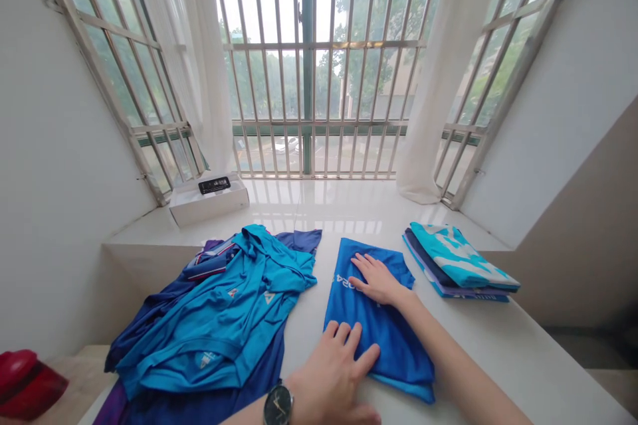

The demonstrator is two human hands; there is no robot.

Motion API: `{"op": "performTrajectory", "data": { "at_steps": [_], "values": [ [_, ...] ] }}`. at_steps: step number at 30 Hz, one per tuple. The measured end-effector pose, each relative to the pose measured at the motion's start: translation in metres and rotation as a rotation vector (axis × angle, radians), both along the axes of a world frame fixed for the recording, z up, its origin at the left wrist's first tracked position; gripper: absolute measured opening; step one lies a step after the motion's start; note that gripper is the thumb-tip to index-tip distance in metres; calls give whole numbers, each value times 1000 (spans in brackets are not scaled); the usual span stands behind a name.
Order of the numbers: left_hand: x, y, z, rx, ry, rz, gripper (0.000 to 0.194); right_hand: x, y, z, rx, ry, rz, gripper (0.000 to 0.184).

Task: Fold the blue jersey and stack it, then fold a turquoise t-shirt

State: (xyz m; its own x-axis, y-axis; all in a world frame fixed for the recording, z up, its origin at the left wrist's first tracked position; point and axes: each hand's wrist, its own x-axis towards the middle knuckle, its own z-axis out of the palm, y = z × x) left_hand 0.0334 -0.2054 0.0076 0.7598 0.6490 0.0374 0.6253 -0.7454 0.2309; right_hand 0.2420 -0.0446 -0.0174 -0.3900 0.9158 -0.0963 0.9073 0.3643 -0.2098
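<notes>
A blue shirt [366, 319], partly folded with white print on its left side, lies flat on the white surface in front of me. My right hand [379, 279] rests on its upper part, palm down and fingers spread. Lower down, my left hand [336, 365], with a black-faced watch [278, 405] on the wrist, touches the shirt's lower left edge. Its fingers are apart and slightly bent. To the left, a loose teal shirt [219, 319] tops a rumpled heap of navy and purple garments [164, 312]. On the right sits a folded stack of clothes [463, 259], turquoise-and-white on top.
A shallow white box [209, 202] with a black device [214, 184] on it stands at the back left of the white ledge [319, 202]. Behind are a barred window [309, 80] and white curtains [428, 113]. A red object [30, 382] shows at the lower left.
</notes>
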Motion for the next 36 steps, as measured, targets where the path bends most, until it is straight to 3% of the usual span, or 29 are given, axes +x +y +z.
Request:
{"op": "performTrajectory", "data": {
  "at_steps": [5,9,11,13,16,21,25,27,33,36],
  "values": [
    [12,30,19,-8,14,-39,69,-10,3,-13,125,45,18,75],
    [12,61,19,-36,-64,-66,50,0,4,-17,171,16,-119,73],
    [13,71,10,14,-113,-48,56,6,9,-19,194,-11,-232,75],
    [14,74,0,47,-134,-41,75,12,14,-24,208,-37,-345,80],
    [11,73,-10,29,-144,-65,96,18,21,-32,201,-59,-417,86],
    [7,75,-11,18,-138,-31,104,11,31,-28,182,-54,-346,87],
    [9,76,-10,21,-131,1,106,-24,39,-17,324,-37,-153,67],
    [9,72,-10,27,-140,7,106,-44,44,-17,308,-17,-77,62],
    [0,56,-8,111,-133,50,95,-74,63,-26,162,-36,-83,66],
    [-6,49,-5,140,-105,-14,81,-73,67,-25,144,-45,-66,68]
  ]
}}
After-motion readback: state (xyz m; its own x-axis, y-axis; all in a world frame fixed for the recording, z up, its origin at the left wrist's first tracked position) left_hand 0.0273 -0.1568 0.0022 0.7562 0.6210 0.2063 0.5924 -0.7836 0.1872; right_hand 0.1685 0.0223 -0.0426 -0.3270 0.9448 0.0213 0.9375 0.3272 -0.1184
